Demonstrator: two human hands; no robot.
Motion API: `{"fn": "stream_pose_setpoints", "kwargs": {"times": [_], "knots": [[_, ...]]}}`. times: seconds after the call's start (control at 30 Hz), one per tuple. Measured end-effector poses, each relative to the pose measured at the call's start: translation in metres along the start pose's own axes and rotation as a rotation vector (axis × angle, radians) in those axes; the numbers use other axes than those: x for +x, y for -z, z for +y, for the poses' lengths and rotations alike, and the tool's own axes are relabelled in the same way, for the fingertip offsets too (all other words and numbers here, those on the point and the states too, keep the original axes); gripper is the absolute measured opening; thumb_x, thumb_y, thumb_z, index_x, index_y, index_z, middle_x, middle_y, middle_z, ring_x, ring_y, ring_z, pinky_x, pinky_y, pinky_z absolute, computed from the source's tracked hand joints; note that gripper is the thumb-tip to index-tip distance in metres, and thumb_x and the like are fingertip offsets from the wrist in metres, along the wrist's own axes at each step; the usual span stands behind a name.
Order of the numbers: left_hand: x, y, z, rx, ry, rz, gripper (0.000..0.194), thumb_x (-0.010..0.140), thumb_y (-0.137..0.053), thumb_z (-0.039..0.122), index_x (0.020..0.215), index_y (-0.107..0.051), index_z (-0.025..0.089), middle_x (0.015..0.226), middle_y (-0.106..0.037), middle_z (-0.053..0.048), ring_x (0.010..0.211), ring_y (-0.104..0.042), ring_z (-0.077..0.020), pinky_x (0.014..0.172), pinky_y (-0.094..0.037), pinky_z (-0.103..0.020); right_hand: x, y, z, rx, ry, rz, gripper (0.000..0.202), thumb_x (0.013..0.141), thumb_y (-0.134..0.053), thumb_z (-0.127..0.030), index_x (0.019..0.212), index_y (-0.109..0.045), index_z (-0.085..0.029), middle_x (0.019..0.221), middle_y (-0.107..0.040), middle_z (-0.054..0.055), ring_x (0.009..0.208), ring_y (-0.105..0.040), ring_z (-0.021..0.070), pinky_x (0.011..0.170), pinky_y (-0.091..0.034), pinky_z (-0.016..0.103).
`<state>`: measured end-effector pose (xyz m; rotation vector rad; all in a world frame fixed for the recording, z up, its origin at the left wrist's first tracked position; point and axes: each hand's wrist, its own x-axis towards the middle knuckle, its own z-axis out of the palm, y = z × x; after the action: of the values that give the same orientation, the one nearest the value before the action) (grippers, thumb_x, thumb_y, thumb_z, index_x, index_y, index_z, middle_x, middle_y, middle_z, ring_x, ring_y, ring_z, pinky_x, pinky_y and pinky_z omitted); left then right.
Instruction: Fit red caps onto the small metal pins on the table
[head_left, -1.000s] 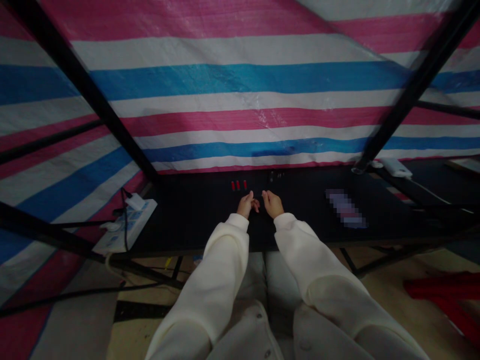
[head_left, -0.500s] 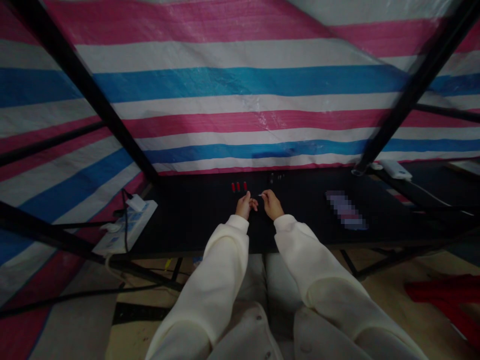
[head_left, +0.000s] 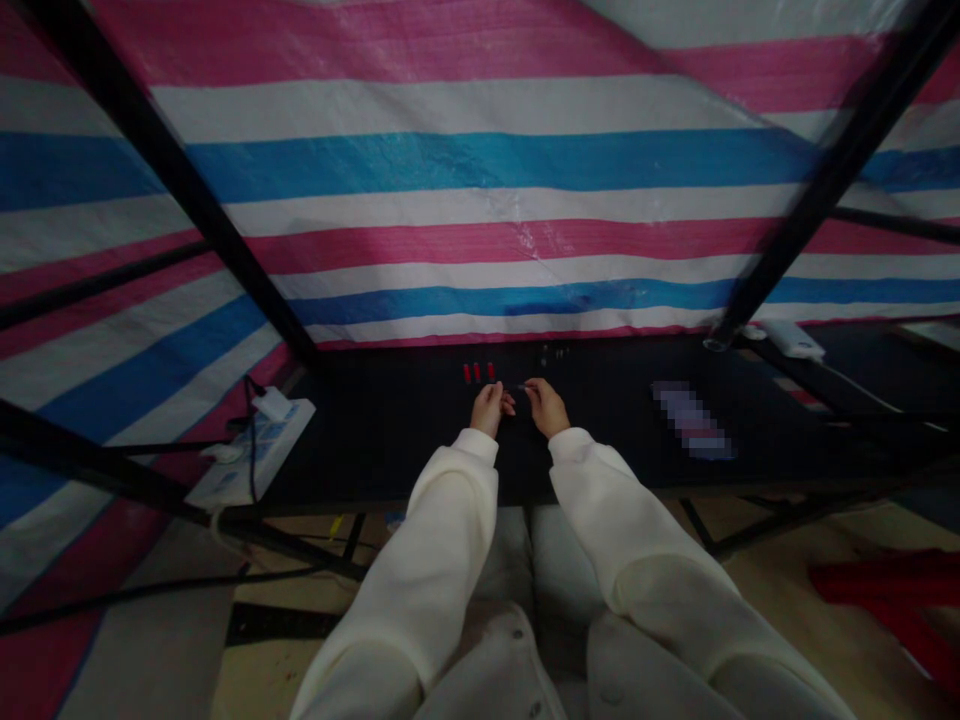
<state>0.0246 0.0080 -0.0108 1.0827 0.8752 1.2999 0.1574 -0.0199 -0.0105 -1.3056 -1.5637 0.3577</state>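
Note:
Above the black table [head_left: 390,440], my left hand [head_left: 489,408] has its thumb and forefinger pinched near a small dark item, too small to make out. Facing it, my right hand [head_left: 545,405] pinches a small thin piece whose tip points left, toward my left hand. Just beyond my left hand, three small red cylinders [head_left: 477,372] stand in a row. Several tiny pieces [head_left: 559,353] lie behind my right hand, near the back edge.
A phone-like object, pixelated, [head_left: 691,420] lies on the right. On the left is a white power strip [head_left: 255,460] with plugs and cables. A white device [head_left: 791,340] sits at the back right. Black frame posts rise on both sides before a striped sheet.
The thin piece between my hands looks darker than before, and my right hand has shifted very slightly. The red cylinders have not moved.

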Motion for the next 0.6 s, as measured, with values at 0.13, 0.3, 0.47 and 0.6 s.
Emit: {"fn": "stream_pose_setpoints", "kwargs": {"times": [0.13,0.3,0.47,0.6], "knots": [[0.001,0.0008,0.001,-0.081,0.019,0.062,0.038,0.072,-0.053,0.052,0.076,-0.041,0.016,0.056,-0.056,0.002,0.038,-0.049,-0.0067,0.041,-0.034,-0.019,0.0006,-0.0004,0.0017,-0.007,-0.049,0.037,0.027,0.085,-0.035,-0.03,0.102,-0.052,-0.018,0.1,-0.059,0.007,0.087,-0.057,0.0153,0.08,-0.044,0.029],[-0.0023,0.0016,0.0031,-0.03,0.006,0.003,0.037,0.067,-0.062,0.046,0.079,-0.048,0.013,0.059,-0.056,0.002,0.042,-0.049,-0.006,0.046,-0.036,-0.02,0.0005,0.0037,-0.0037,-0.002,-0.047,0.083,0.029,0.086,-0.033,-0.032,0.104,-0.051,-0.018,0.1,-0.059,0.006,0.089,-0.056,0.0148,0.081,-0.044,0.028],[-0.005,0.0013,0.0046,-0.007,0.021,-0.088,0.037,0.061,-0.068,0.041,0.079,-0.054,0.011,0.061,-0.057,0.001,0.045,-0.049,-0.0056,0.049,-0.036,-0.021,-0.0026,0.0039,-0.0073,0.032,0.059,-0.102,0.025,0.085,-0.039,-0.032,0.101,-0.053,-0.02,0.093,-0.061,0.004,0.083,-0.057,0.014,0.076,-0.044,0.026],[-0.0053,0.001,0.0069,-0.081,0.032,-0.09,0.033,0.062,-0.068,0.038,0.075,-0.054,0.011,0.056,-0.054,0.003,0.044,-0.048,-0.0058,0.047,-0.034,-0.02,-0.0032,0.0018,-0.0058,0.038,0.108,-0.142,0.021,0.082,-0.043,-0.031,0.096,-0.055,-0.019,0.089,-0.058,0.004,0.078,-0.055,0.0138,0.071,-0.044,0.026]]}}
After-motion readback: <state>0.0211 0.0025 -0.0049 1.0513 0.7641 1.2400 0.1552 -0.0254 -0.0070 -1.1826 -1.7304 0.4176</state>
